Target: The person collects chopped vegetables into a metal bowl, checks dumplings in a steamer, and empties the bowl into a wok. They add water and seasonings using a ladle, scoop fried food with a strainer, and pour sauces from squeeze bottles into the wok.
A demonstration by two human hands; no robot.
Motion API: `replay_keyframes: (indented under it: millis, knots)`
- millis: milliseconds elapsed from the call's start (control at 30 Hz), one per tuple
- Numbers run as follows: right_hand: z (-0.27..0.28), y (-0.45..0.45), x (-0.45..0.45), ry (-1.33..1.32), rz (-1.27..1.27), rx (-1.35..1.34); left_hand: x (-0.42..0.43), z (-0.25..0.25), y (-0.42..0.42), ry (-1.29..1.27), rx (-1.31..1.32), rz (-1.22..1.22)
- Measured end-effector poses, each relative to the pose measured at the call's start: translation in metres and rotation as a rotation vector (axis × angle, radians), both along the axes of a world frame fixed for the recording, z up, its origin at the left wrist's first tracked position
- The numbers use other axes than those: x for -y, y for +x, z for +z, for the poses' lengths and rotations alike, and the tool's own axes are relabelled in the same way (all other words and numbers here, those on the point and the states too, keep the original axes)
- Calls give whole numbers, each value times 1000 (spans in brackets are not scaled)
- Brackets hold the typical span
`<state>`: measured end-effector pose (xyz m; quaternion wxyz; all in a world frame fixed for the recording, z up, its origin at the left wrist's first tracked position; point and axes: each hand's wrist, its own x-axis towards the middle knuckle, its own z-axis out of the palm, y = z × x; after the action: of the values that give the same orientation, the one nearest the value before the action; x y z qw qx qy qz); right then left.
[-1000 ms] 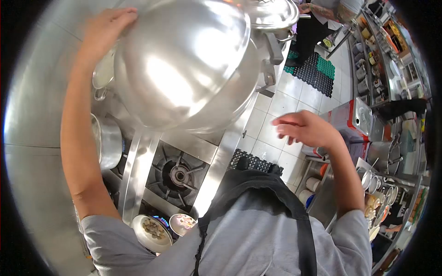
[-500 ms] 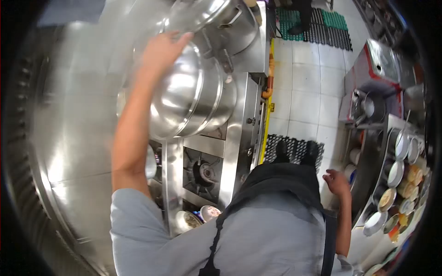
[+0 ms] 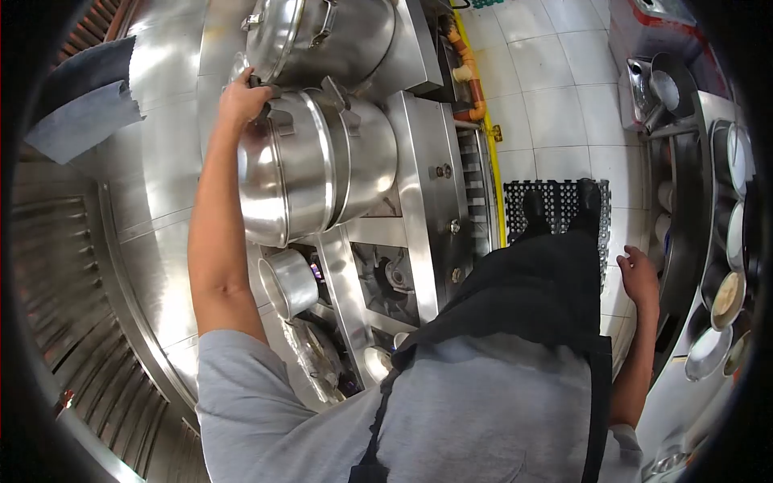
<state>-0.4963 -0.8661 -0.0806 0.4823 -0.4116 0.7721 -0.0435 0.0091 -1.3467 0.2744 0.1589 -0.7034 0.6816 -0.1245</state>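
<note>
My left hand is closed around a dark handle at the far upper edge of a large stacked steel pot. What the handle belongs to is partly hidden by my fingers. My left forearm passes along the pot's left side. Just beyond the hand stands another big lidded steel pot with loop handles. On the other side of my body, my right hand hangs over the floor, fingers loosely bent and apart, with nothing in it.
A gas burner and a small aluminium pot are nearer to me on the stove. A yellow pipe runs along the stove front. Bowls of food line the right counter. A black mat lies underfoot.
My left hand, blurred over the pots before, has closed on the handle. The view has shifted, bringing the small aluminium pot and grey cloths into sight. My right hand still hangs at my side.
</note>
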Motion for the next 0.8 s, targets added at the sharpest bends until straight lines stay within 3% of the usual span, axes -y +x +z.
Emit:
replay_keyframes:
  millis: [133, 367, 567, 667, 800]
  knots:
    - [-15, 3, -16, -17, -4, 45, 23, 8, 44, 7, -137, 47]
    - [-17, 7, -17, 5, -28, 76, 13, 22, 36, 8, -256, 91]
    - [-21, 3, -20, 16, 9, 45, 15, 11, 31, -13, -136, 79]
    - [-8, 4, -14, -26, 27, 19, 5, -9, 9, -39, 8, -63]
    - [-12, -3, -16, -37, 71, -5, -9, -41, -29, -56, 60, 87]
